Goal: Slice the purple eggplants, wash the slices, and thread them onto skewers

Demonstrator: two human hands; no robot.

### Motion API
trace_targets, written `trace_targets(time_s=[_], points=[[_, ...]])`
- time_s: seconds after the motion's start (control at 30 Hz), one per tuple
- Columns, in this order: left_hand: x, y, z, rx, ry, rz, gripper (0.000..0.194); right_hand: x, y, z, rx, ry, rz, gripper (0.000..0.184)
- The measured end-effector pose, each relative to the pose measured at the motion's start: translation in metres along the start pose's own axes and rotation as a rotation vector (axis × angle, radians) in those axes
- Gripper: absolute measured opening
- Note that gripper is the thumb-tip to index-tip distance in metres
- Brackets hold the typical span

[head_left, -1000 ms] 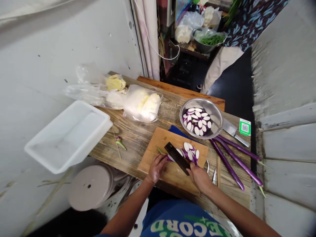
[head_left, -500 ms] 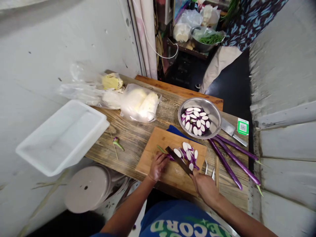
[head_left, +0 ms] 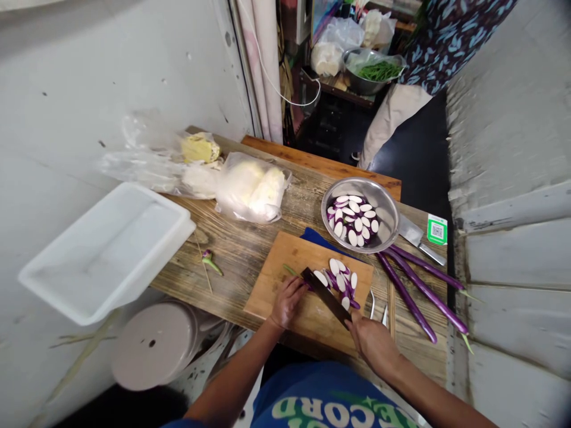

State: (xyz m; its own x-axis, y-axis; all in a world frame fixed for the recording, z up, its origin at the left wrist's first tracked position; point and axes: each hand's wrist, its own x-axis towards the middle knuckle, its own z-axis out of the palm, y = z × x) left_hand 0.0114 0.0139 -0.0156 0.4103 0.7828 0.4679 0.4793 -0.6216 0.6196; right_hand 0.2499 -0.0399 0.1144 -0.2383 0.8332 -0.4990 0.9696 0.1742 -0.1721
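My left hand point(head_left: 288, 300) is closed on the stem end of a purple eggplant point(head_left: 307, 286), most of which its fingers and the blade hide. In my right hand point(head_left: 372, 340) is the handle of a dark-bladed knife point(head_left: 328, 297), its blade slanting across the eggplant beside my left fingertips. Cut eggplant slices point(head_left: 341, 276), white-faced with purple skin, lie heaped beyond the blade on the wooden cutting board point(head_left: 267, 291). A steel bowl point(head_left: 390, 217) behind the board holds more slices. Several whole eggplants point(head_left: 408, 297) rest to the right of the board.
A cleaver point(head_left: 419, 238) lies beside the bowl. Plastic-bagged food point(head_left: 252, 187) sits at the back left of the table, near a white plastic tub point(head_left: 107, 249). A cut eggplant top point(head_left: 210, 261) lies left of the board. Beyond the table stands another person point(head_left: 392, 116); a stool point(head_left: 154, 345) is below left.
The knife has shifted very slightly toward the right, with both hands in nearly the same places. The view has moved a little; the slices look unchanged.
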Motion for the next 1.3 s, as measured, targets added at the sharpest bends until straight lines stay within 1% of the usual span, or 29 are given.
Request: trace_targets(time_s=[0.13, 0.23, 0.33, 0.43, 0.53, 0.7, 0.8, 0.93, 1.07, 1.3], points=[[0.000, -0.001, 0.000, -0.018, 0.000, -0.003, 0.037, 0.018, -0.014, -0.003, 0.010, -0.052, 0.048, 0.027], [0.000, -0.001, 0.000, -0.024, -0.003, -0.012, 0.035, 0.038, -0.026, -0.002, 0.024, -0.035, 0.061, 0.028], [0.000, 0.000, 0.001, -0.050, 0.050, -0.032, 0.033, 0.047, -0.027, 0.002, 0.047, -0.012, 0.071, 0.029], [0.002, 0.002, 0.000, -0.069, 0.120, -0.044, 0.031, 0.043, -0.020, 0.005, 0.072, 0.007, 0.076, 0.026], [0.002, 0.003, 0.000, -0.052, 0.144, -0.037, 0.029, 0.032, -0.014, 0.006, 0.078, 0.015, 0.073, 0.024], [-0.001, 0.001, 0.000, -0.028, 0.139, -0.019, 0.030, 0.016, -0.017, -0.004, 0.047, 0.006, 0.078, 0.023], [-0.003, 0.000, 0.001, -0.045, 0.135, -0.037, 0.031, 0.008, -0.021, -0.009, 0.035, -0.009, 0.068, 0.021], [-0.005, -0.001, 0.003, -0.051, 0.131, -0.056, 0.031, 0.004, -0.023, -0.006, 0.030, 0.008, 0.028, 0.021], [-0.005, -0.002, 0.003, -0.050, 0.125, -0.037, 0.032, 0.004, -0.025, -0.001, 0.024, 0.002, 0.049, 0.020], [-0.003, -0.003, 0.004, -0.071, 0.133, -0.011, 0.034, 0.002, -0.025, -0.005, 0.034, -0.028, 0.043, 0.021]])
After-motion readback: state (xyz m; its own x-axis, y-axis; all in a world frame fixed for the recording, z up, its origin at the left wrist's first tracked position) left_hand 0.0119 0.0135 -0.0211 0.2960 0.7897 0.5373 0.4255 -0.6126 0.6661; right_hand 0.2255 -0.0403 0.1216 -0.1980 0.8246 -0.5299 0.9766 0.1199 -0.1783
